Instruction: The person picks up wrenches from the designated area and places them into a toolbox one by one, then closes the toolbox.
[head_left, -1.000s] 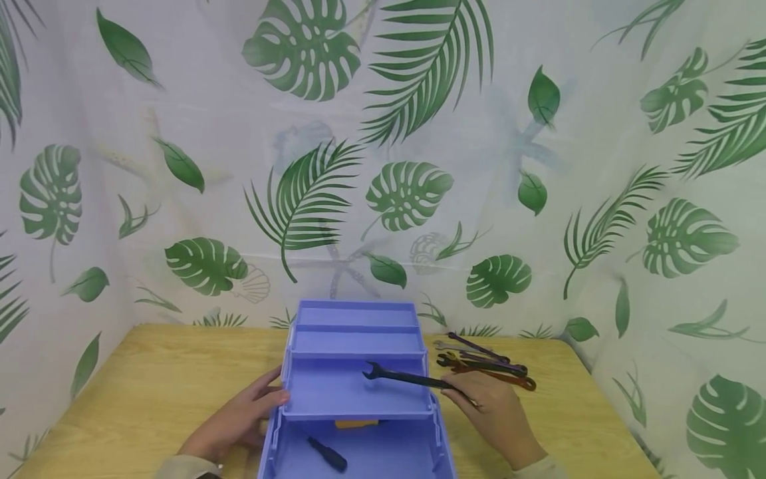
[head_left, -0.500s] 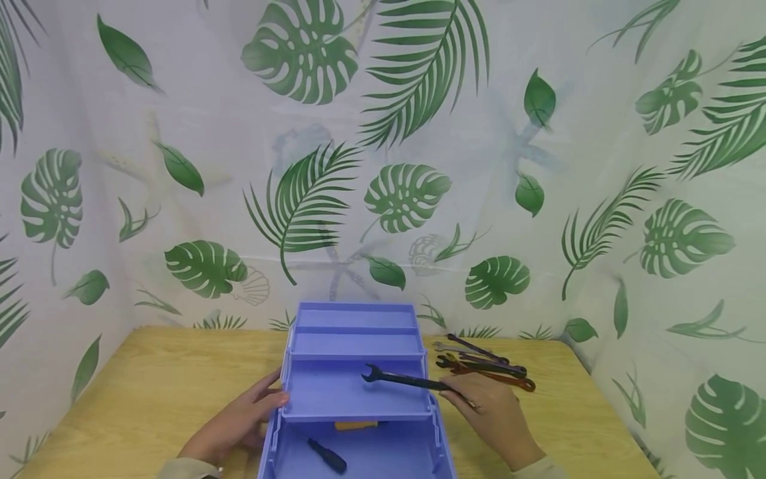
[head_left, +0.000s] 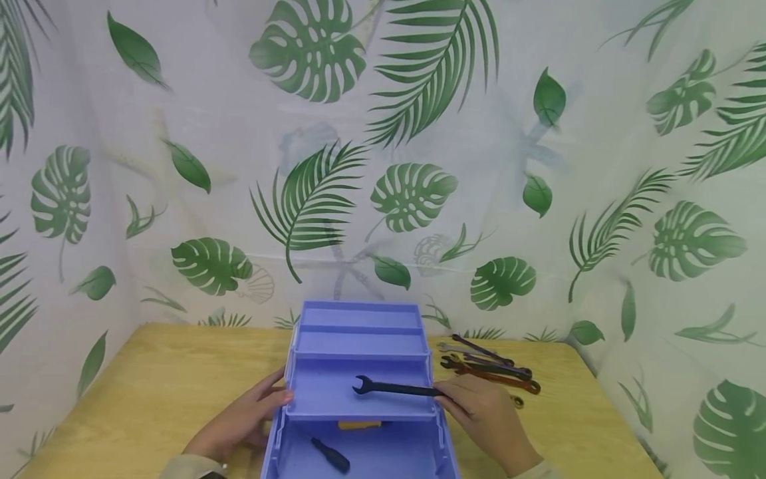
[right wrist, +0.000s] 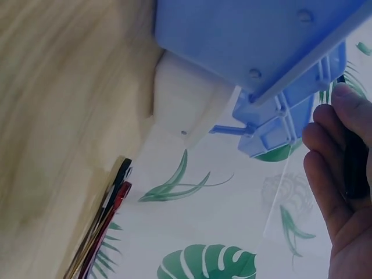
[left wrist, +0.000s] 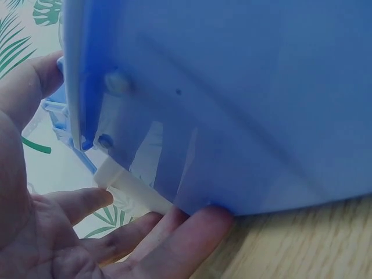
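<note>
A blue toolbox [head_left: 389, 456] stands with its stepped trays unfolded. My right hand [head_left: 485, 416] grips a black wrench [head_left: 395, 388] by the handle. Its open end points left above the middle tray [head_left: 335, 407]. In the right wrist view, the fingers curl round the dark wrench handle [right wrist: 356, 168]. My left hand [head_left: 239, 422] rests against the toolbox's left side, thumb at the tray's front corner. The left wrist view shows its fingers [left wrist: 197, 238] touching the side wall. In the lower compartment lie a black-handled screwdriver [head_left: 331, 456] and a yellow object [head_left: 359, 424], partly hidden under the tray.
Several wrenches, among them an orange-red one [head_left: 503, 378], lie in a loose pile on the wooden table [head_left: 179, 359], right of the toolbox. Behind the table hangs a leaf-patterned sheet [head_left: 335, 219]. Two upper trays [head_left: 361, 316] step up at the back.
The wrench in my right hand has shifted slightly left and lower over the middle tray. My left hand keeps its place on the toolbox. The head view has turned a little.
</note>
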A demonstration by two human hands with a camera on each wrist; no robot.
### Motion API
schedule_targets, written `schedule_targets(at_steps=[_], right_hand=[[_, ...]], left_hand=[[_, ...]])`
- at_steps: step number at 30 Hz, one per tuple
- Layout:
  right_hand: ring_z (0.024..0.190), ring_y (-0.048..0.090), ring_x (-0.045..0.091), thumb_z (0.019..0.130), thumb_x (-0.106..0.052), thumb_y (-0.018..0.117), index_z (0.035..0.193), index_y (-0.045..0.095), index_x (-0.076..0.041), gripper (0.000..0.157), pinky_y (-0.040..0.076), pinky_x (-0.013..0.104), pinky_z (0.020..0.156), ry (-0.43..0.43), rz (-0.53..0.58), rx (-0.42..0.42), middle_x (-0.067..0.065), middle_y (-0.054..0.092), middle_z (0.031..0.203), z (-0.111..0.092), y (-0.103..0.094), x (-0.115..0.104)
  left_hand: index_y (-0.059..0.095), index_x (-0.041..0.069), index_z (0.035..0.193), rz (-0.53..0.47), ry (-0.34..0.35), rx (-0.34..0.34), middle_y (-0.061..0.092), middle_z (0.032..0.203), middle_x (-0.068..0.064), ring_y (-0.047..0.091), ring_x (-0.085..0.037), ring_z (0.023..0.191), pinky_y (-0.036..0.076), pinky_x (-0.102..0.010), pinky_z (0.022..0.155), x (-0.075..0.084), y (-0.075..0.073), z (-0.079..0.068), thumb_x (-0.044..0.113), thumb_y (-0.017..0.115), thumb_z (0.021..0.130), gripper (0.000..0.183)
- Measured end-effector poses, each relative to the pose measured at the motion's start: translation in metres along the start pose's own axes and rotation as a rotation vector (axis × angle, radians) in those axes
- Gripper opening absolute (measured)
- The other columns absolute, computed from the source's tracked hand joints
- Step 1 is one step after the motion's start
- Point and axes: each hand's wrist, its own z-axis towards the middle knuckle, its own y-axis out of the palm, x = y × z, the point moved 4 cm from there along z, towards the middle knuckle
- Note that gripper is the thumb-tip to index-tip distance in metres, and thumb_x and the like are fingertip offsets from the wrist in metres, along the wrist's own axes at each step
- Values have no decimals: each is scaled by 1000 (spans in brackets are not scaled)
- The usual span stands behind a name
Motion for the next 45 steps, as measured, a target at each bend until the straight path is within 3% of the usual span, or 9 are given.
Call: schedule_targets(at_steps=[4, 9, 14, 20, 28, 33, 37, 45], right_hand=[[80, 72, 10, 104, -36, 62, 102, 82, -12, 32, 60, 27, 70, -19, 25, 3, -6, 77, 93, 5, 2, -7], [78, 70, 8, 93, -23, 78, 102, 81, -12, 14, 58, 23, 68, -49, 91, -18, -6, 76, 91, 15, 8, -18], [79, 71, 8, 79, -11, 88, 100, 81, -12, 22, 58, 23, 68, -61, 119, -48, -6, 77, 92, 27, 13, -26], [81, 72, 8, 78, -13, 89, 98, 82, -13, 21, 59, 24, 72, -55, 122, -95, -7, 77, 92, 30, 23, -29], [86, 70, 9, 91, -20, 80, 103, 80, -15, 14, 59, 30, 77, 155, 171, -328, -7, 77, 95, 36, 33, -28], [90, 70, 12, 90, -23, 80, 103, 81, -16, 14, 59, 34, 81, 259, 179, -455, -6, 77, 97, 45, 38, -29], [90, 68, 10, 90, -24, 81, 101, 82, -18, 13, 58, 35, 81, 306, 197, -508, -8, 76, 95, 48, 40, -29], [84, 59, 4, 92, -22, 80, 100, 82, -16, 11, 54, 30, 75, 364, 339, -549, -13, 68, 90, 47, 42, -24]], left_hand=[[13, 12, 167, -6, -5, -3, 30, 159, -36, 57, -48, 125, 59, -65, 81, 1, 2, 1, 44, 57, 104, 83], [14, 12, 167, 7, -37, 16, 33, 158, -35, 61, -46, 121, 60, -64, 78, -4, 3, 2, 48, 58, 103, 86], [13, 10, 166, 2, -8, 1, 33, 157, -36, 60, -47, 121, 60, -64, 78, -1, 5, 0, 45, 57, 104, 83], [12, 10, 167, -7, 10, -10, 32, 157, -37, 60, -46, 121, 60, -63, 79, 0, 4, 0, 42, 55, 105, 82], [12, 10, 166, -11, 19, 2, 30, 158, -38, 60, -47, 122, 60, -63, 80, 1, 2, 1, 40, 56, 105, 82], [12, 8, 166, -8, 13, 9, 31, 157, -38, 61, -46, 121, 60, -63, 80, 2, 2, -1, 40, 57, 105, 82], [12, 9, 166, -11, 5, 4, 30, 158, -38, 62, -45, 119, 60, -62, 79, 2, 3, -2, 41, 56, 105, 82], [12, 8, 166, -5, 12, -5, 29, 157, -39, 63, -45, 118, 61, -62, 78, 4, 3, -2, 41, 56, 105, 82]])
